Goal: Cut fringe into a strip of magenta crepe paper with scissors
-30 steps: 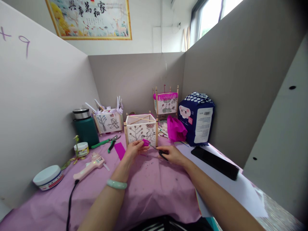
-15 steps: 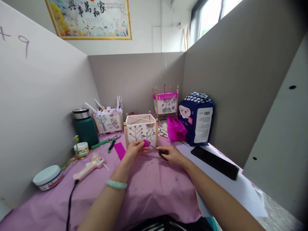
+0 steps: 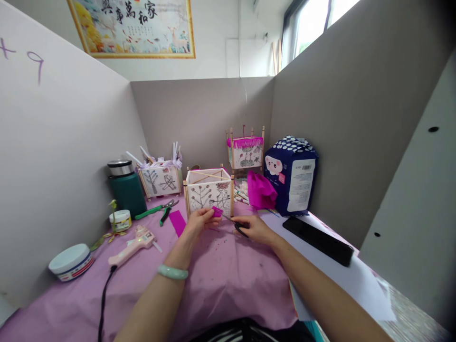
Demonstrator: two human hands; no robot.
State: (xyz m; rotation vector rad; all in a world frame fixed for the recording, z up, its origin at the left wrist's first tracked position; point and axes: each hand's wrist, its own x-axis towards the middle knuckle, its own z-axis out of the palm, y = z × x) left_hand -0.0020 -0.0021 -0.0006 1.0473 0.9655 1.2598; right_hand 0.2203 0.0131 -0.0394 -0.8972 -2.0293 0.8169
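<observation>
Paper (image 3: 216,212), a small pink piece, is held just below the centre of the frame, pinched between thumb and fingers of the left hand (image 3: 199,222). The right hand (image 3: 256,229) is curled around the black handles of a pair of scissors (image 3: 241,230), whose blades point left to the paper's edge; whether they are parted is too small to tell. The blade tips lie near the left fingertips, so a cut running too deep could nick a finger or sever the piece. A loose pinch might let the thin paper bend between the blades and tear.

Right behind the paper stands a box (image 3: 210,197) with drawn-on sides and stick corners; a careless push forward could knock it or scratch its front. A flat pink strip (image 3: 177,223) lies left of the hands, where the forearm could crease or drag it. Farther left rests a glue gun (image 3: 135,247), its black cord (image 3: 103,304) running off the bottom edge; a snagging sleeve or arm might pull it, and if hot it could burn. Wrinkles in the cloth over the worktop (image 3: 235,280) could shift things if tugged. At right, a phone (image 3: 318,241) lies clear of the blades.
</observation>
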